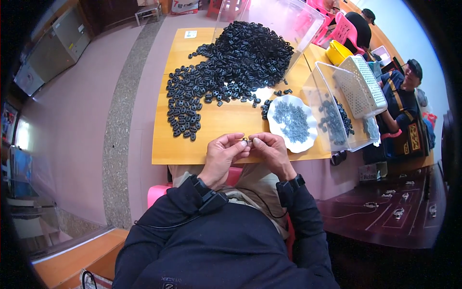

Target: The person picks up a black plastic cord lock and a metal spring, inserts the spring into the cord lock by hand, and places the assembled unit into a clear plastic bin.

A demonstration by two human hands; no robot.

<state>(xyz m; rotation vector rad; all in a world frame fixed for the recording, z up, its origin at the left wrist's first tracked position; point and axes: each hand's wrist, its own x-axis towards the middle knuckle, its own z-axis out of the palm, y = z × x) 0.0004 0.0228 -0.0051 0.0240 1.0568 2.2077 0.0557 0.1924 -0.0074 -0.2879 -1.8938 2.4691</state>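
Observation:
At the table's near edge, my left hand (221, 156) and my right hand (274, 153) meet fingertip to fingertip. Between them is a small black piece (245, 139), pinched by both and mostly covered by the fingers. Just beyond the right hand stands a white wavy-rimmed dish (301, 147) holding many small grey translucent parts (290, 121). A big heap of black oval two-holed pieces (252, 55) covers the far side of the table, thinning into loose pieces (185, 113) at the left.
Right of the dish, a clear plastic bin (358, 140) holds more black pieces (337, 118). A white perforated basket (363, 86) and yellow bowl (338, 52) are beyond. Another clear bin (305, 29) lies behind the heap. A co-worker (404, 101) sits at the right.

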